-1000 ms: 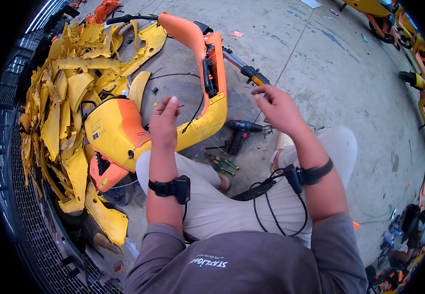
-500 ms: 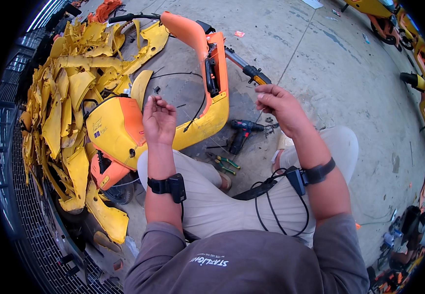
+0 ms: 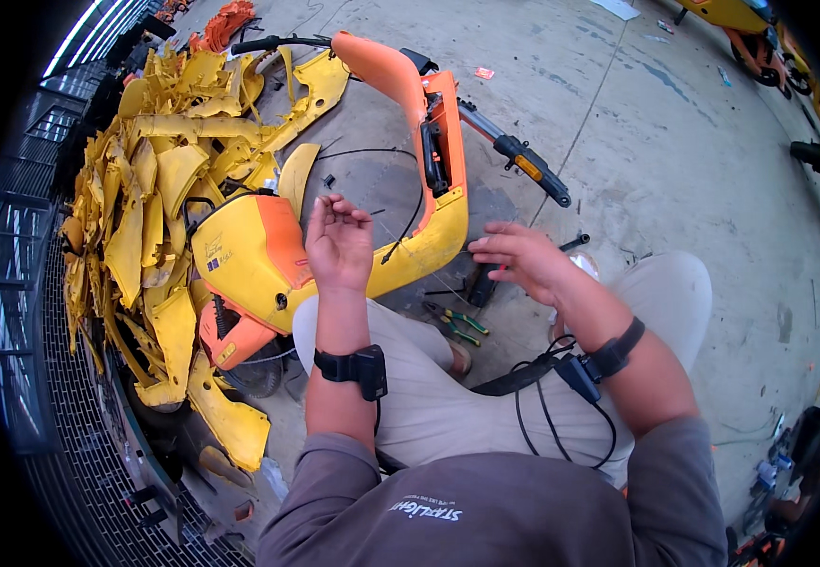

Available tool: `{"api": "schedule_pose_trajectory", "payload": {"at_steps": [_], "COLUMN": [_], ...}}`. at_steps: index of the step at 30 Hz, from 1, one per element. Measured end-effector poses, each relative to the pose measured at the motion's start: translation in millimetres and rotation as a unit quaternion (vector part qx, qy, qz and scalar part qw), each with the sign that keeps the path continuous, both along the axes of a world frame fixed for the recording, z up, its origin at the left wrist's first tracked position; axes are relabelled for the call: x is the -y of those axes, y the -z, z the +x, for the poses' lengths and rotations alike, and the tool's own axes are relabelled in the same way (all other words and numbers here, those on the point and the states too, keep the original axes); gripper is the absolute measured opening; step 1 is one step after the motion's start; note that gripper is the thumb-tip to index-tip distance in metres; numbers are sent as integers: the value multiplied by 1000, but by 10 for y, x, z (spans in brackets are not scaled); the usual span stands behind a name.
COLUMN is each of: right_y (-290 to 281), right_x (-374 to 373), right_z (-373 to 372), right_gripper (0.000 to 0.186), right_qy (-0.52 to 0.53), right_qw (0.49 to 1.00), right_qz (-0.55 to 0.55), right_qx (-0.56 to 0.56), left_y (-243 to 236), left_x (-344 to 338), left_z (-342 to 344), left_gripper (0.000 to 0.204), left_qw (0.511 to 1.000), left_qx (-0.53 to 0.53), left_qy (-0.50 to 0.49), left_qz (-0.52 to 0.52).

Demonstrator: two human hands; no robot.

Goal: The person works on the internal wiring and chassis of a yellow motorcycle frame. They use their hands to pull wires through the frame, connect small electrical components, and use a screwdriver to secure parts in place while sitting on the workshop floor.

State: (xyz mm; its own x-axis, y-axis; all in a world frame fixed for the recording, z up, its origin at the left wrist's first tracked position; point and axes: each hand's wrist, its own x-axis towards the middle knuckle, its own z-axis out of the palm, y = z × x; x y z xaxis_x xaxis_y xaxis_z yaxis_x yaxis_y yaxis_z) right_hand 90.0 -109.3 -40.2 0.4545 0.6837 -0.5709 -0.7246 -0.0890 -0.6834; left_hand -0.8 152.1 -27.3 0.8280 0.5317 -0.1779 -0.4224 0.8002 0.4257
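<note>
Palm up, my left hand point(image 3: 341, 248) hovers over the yellow and orange scooter body point(image 3: 244, 236), fingers loosely bent and nothing visible in it. My right hand point(image 3: 523, 260) is raised to the right of the body's curved yellow lower part, its fingers stretched out and apart. Beneath it, a black and red power drill point(image 3: 483, 285) is mostly hidden. Green-handled pliers point(image 3: 466, 326) lie on the floor between my legs. Beyond the right hand, a dark metal tube with an orange reflector point(image 3: 529, 167) rests on the floor.
A large pile of yellow plastic panels point(image 3: 126, 208) spreads along the left, beside a metal grating. Cables point(image 3: 547, 416) hang across my lap from the band on my right forearm. Parked yellow scooters point(image 3: 818, 159) stand at the far right. Small scraps dot the concrete floor.
My right hand has come down and inward, its fingers straightening, and now covers much of the drill. The left hand stays palm up. The whole view has shifted slightly.
</note>
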Motion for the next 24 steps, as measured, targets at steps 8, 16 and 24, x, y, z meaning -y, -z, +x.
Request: {"api": "schedule_pose_trajectory", "payload": {"at_steps": [8,16,24], "right_y": [-12,-77,-174], "right_x": [-285,-356,-367], "right_z": [-141,-103,-117], "right_gripper": [52,41,53], "right_qy": [-56,17,14], "right_qw": [996,997,993], "right_qz": [66,66,64], "right_qx": [-4,21,97], "left_y": [63,68,23], "left_x": [350,644,887], "left_z": [181,223,293], "left_gripper": [12,12,13], "left_qw": [996,994,987], "left_qx": [49,39,-13], "left_qy": [66,92,158], "left_qz": [-29,-41,21]}}
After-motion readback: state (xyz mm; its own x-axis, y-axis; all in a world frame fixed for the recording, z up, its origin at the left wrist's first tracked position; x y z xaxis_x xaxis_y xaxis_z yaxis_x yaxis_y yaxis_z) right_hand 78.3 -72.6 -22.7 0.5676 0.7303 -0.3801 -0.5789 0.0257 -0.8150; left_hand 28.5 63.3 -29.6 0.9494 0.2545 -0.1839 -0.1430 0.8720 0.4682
